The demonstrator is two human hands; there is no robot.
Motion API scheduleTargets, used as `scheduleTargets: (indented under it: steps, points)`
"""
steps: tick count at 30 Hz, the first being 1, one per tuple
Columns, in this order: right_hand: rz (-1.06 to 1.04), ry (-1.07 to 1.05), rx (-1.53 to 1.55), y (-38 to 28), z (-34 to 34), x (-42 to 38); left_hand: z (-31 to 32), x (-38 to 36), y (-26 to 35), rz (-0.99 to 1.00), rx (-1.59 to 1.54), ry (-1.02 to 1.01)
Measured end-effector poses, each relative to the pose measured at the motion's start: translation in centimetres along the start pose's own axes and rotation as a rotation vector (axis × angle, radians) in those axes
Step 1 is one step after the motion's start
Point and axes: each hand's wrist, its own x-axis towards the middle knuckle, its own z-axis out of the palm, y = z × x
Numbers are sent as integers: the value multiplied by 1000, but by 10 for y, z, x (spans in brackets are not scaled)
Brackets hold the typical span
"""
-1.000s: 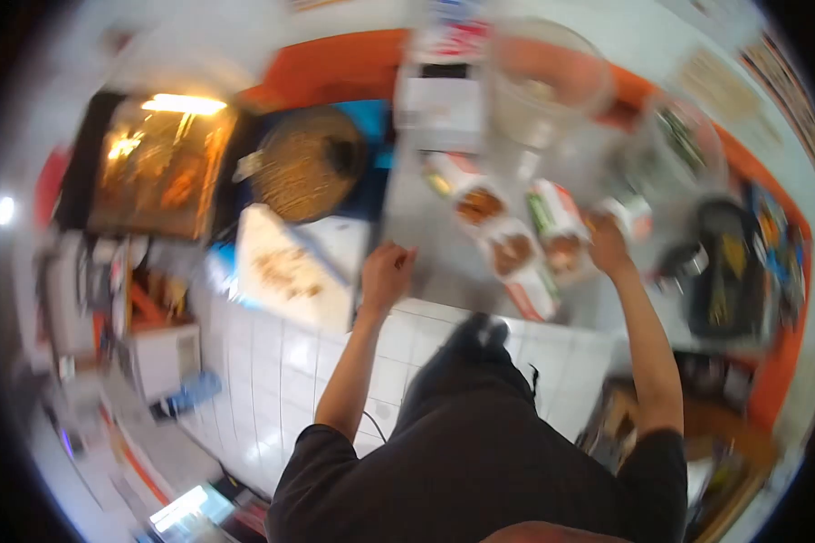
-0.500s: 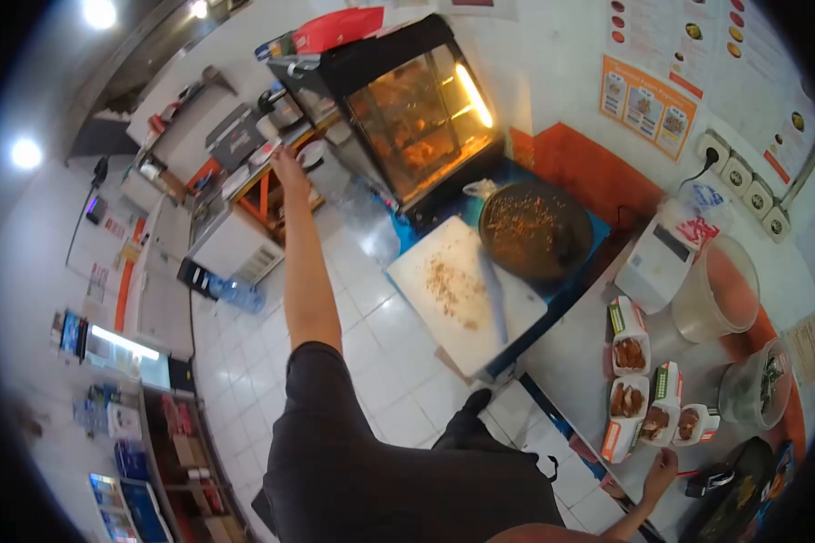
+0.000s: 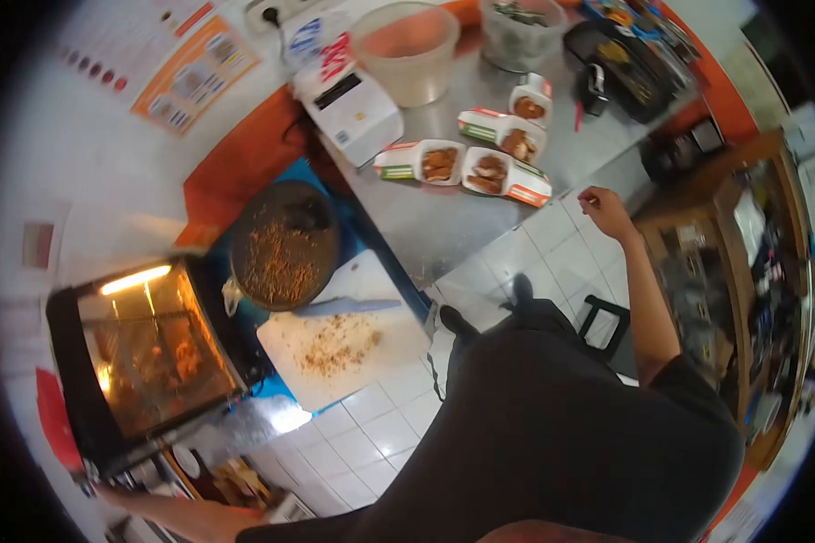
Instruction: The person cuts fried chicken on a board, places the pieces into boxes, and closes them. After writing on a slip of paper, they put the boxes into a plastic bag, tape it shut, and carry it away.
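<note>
My right hand [image 3: 607,210] hangs in front of the steel table's edge with its fingers curled in and nothing showing between them. Nearest to it are open paper food boxes [image 3: 527,188] with pieces of browned fried chicken [image 3: 487,172]. At the lower left my left hand [image 3: 109,493] reaches out beside the lit food warmer [image 3: 154,353]; its fingers are dim and partly hidden. Between my arms lies a white cutting board [image 3: 281,348] strewn with crumbs, with a knife [image 3: 349,308] across it. A dark round pan [image 3: 285,195] of brown bits stands beside the board.
On the steel table [image 3: 398,217] stand a white device [image 3: 349,113], a large plastic tub [image 3: 407,54], a smaller tub [image 3: 521,36] and a black tray [image 3: 620,72]. A wooden shelf [image 3: 729,262] stands at the right. A black stool [image 3: 602,326] is on the tiled floor.
My view has swung round toward the steel table and the right-hand shelf. My right hand now shows off the table's edge; my left arm has dropped to the lower left of the view.
</note>
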Motion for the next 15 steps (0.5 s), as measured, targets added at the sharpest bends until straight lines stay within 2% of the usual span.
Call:
scheduleTargets:
  steps: [5,9,11,13,15]
  points:
    - [93,-6,-17,8,2,5,-12,-54,25,39,108,134]
    - [35,-1,11,36,7,22,-27,-132,53,107,182,258]
    - [80,-11,21,39,3,34,-29,-181,77,178,223,302]
    - [127,-11,43,56,1,52,-19,-237,115,313,225,299]
    - [152,-54,113,89,0,79,3,-299,144,450,173,173]
